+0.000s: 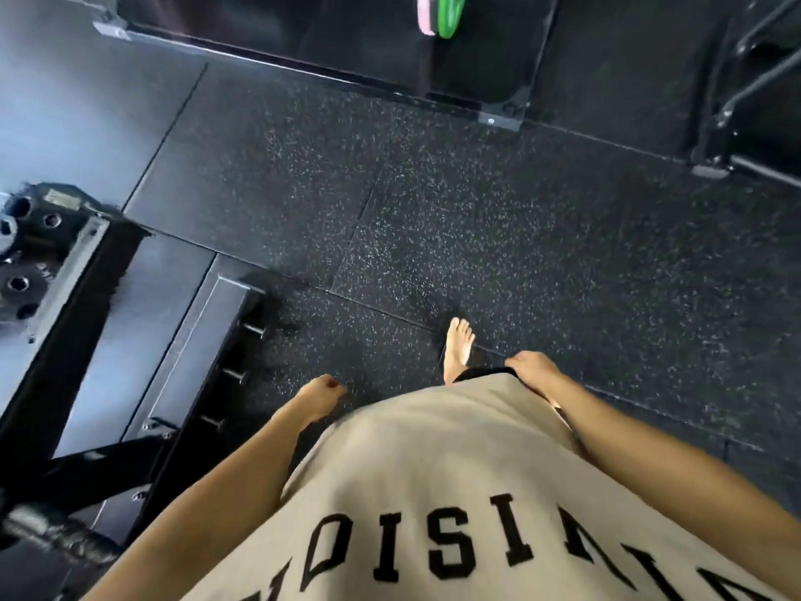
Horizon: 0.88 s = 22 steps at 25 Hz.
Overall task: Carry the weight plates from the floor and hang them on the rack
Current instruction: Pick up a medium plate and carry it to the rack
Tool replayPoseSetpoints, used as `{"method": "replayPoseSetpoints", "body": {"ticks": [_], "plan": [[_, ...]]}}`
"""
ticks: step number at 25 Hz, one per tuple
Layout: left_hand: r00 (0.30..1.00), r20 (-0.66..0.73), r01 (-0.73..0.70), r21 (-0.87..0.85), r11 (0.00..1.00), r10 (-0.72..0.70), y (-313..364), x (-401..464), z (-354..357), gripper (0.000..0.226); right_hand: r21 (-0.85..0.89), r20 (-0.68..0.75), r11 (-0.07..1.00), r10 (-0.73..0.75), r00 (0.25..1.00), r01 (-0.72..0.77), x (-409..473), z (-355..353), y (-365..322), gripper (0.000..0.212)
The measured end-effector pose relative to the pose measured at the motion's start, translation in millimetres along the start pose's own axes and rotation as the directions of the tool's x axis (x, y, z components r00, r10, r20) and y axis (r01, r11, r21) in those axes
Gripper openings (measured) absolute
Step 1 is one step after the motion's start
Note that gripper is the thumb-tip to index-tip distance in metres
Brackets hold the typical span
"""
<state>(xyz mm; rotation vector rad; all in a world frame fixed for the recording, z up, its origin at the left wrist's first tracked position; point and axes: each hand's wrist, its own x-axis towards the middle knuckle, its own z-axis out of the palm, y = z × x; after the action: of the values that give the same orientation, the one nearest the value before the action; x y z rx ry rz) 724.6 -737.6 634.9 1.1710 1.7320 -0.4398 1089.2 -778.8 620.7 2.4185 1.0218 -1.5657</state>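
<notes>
- The speckled rubber floor (498, 219) fills most of the frame. No loose weight plate lies on the stretch in view, so I judge the person is walking between loads with nothing in hand.
- A beige shirt (433, 492) covers the bottom centre. Its black block letters are seen upside down and cut off by the frame edge; roughly "OISI" can be made out, and the whole word cannot be read.
- The black rack (69, 323) runs down the left edge, with short bare pegs (236, 375) on the beam at lower left.
- Dark weight plates (21, 249) sit at the left edge on that rack, their bolt heads showing. A pale label on top is too blurred to read.
- A mirror panel in a dark frame (303, 67) runs along the top.
- Green and pink plates (442, 13) show at the top centre, in or beside the mirror; I cannot tell which, nor whether they rest on the floor.
- Such plates are likely heavy, rigid and smooth-faced. The rim, taken with both hands, is the safer hold, all the more with a bare foot (458, 347) below.
- The left hand (318, 396), lower centre, hangs loosely curled around nothing.
- The right hand (535, 373), just right of it, rests against the shirt hem, fingers loosely bent, carrying nothing.
</notes>
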Motion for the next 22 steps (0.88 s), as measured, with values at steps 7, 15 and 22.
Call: {"method": "replayPoseSetpoints", "body": {"ticks": [7,15,22], "plan": [[0.949,-0.200,0.115,-0.497,0.860,-0.243,73.1,60.0,-86.8,0.032,-0.195,0.088,0.975,-0.087,0.992,0.103,116.1,-131.1,-191.9,0.017],[0.978,0.005,0.175,-0.559,0.810,-0.207,108.5,177.7,-215.4,0.046,-0.511,0.253,0.809,-0.183,0.950,0.291,228.1,-141.0,-462.7,0.013],[0.907,-0.081,0.170,-0.828,0.535,-0.413,81.1,237.7,-412.0,0.032,-0.581,0.395,0.602,-0.379,0.836,0.548,263.1,-105.8,-737.9,0.012]]}}
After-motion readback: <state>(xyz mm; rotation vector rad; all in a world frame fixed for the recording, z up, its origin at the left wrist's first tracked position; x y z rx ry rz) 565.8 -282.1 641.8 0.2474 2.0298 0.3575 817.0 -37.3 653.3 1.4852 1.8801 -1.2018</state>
